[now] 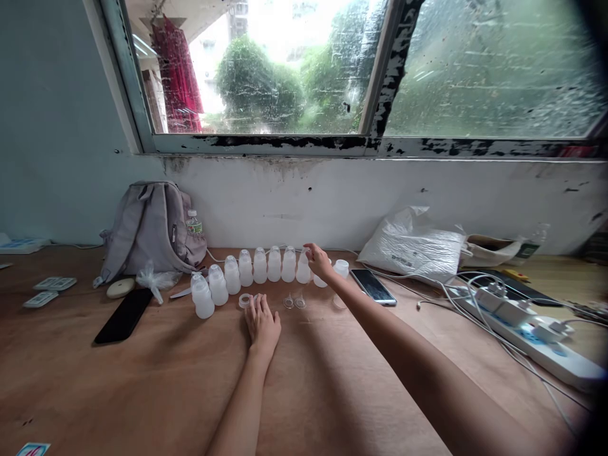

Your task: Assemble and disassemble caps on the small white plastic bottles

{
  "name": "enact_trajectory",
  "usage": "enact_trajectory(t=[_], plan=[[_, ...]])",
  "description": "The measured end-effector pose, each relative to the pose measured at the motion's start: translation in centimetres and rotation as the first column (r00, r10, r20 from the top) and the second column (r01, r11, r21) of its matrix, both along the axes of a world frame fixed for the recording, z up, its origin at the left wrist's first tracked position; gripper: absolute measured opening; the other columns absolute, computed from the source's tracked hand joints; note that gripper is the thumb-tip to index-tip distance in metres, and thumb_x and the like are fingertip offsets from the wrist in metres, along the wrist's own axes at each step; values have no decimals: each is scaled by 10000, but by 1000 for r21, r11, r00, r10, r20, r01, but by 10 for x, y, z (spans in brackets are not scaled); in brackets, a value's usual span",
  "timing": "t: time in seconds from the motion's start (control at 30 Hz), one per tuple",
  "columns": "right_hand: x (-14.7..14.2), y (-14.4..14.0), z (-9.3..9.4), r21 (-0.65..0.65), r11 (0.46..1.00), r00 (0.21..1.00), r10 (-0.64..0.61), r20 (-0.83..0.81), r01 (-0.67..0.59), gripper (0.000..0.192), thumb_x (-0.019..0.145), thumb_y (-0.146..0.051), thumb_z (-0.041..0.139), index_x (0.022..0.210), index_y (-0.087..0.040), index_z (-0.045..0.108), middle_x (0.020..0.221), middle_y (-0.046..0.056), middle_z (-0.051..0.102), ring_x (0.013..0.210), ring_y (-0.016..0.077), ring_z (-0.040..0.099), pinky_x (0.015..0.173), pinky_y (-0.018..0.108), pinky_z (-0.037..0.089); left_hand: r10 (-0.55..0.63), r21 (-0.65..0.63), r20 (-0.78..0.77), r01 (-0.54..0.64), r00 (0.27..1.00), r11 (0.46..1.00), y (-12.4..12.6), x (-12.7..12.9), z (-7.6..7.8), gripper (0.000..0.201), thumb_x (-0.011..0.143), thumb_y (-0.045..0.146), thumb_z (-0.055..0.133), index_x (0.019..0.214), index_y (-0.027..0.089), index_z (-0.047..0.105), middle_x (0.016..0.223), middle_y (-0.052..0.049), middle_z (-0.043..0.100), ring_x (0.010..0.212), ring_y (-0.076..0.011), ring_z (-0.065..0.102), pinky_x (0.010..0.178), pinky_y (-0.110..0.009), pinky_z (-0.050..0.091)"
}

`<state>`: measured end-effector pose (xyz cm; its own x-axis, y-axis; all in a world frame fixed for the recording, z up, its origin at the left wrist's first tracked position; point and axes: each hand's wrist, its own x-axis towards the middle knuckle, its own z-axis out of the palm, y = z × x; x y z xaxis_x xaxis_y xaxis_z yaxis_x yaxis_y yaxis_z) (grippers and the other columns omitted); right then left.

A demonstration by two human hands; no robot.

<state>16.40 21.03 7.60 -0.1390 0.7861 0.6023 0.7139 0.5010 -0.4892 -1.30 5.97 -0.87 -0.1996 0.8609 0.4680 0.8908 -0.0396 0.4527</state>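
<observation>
A curved row of several small frosted baby bottles [259, 266] stands along the back of the table, many with domed tops. My right hand [319, 261] reaches to the right part of the row, its fingers bent round the top of one baby bottle [303, 268]. My forearm partly covers another bottle [320, 280], and an open-topped bottle [341, 268] stands just right of it. My left hand [263, 323] lies palm down, fingers stretched out, beside a white ring [244, 300]. Between my hands lie two clear teats [288, 303]. A clear round piece [339, 303] is partly hidden by my right forearm.
Left are a grey backpack [152, 228], a black phone [123, 316], a knotted plastic bag [156, 278] and a round cream object [120, 288]. Right are another phone [373, 287], a silvery package [413, 244], and a power strip [527, 329] with tangled white cables. A wall and window stand behind.
</observation>
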Motion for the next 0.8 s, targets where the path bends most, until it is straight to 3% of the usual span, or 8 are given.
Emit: enact_trajectory(t=[0.17,0.37,0.57,0.8], plan=[[1,2,-2,-26,999,1000,20,23,-20,361,755,-125,377,1078,-213,511,852,70,602,771,201,541,674,305,408,-11,-16,-1,11,1000,1000,-1,1,0,462,741,190,467,1195,117,436,1229,-156,480,1232,-308,276,986,-505,210],[4,5,1,0,1000,998,25,60,-25,356,742,-84,399,1038,-207,554,1022,105,543,972,237,477,800,351,387,-14,-23,-10,14,1000,1000,-2,1,1,454,754,203,457,1196,100,435,1215,-157,493,1225,-303,289,988,-502,207],[7,5,5,7,999,995,37,89,-38,318,761,-105,412,1017,-194,579,923,102,576,877,227,519,788,352,401,-11,-24,-19,10,1000,1000,-2,1,0,448,756,205,464,1190,95,442,1214,-163,496,1218,-301,300,988,-495,203],[7,-19,8,87,996,1000,-18,17,17,430,789,-132,369,1218,-150,396,1080,135,530,1016,244,462,851,394,365,-12,3,-12,12,1000,1000,-3,1,5,327,761,215,470,1075,132,513,1110,-136,569,1144,-280,394,961,-472,244]])
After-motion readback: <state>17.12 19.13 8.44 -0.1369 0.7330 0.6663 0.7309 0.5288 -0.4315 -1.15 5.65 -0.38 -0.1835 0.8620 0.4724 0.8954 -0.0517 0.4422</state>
